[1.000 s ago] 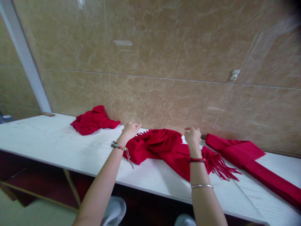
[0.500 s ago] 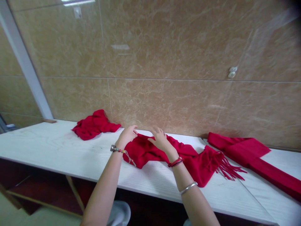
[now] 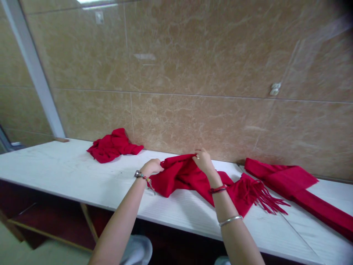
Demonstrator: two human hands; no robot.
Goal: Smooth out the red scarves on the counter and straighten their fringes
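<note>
A crumpled red scarf lies across the white tabletop in front of me, its fringe spread out to the right. My left hand pinches the scarf's upper left edge; part of its fingers is hidden behind the cloth. Farther right, my right hand grips the same top edge and lifts it a little, so the cloth is drawn between both hands. Under my right forearm, the middle of the scarf is partly covered.
Another bunched red cloth lies at the back left. A folded red scarf stretches along the right side. The white tabletop meets a tiled wall behind; open shelves sit below its front edge.
My right hand has moved right and closed on the scarf's top edge, raising it. My left hand has shifted slightly down and taken hold of the left part.
</note>
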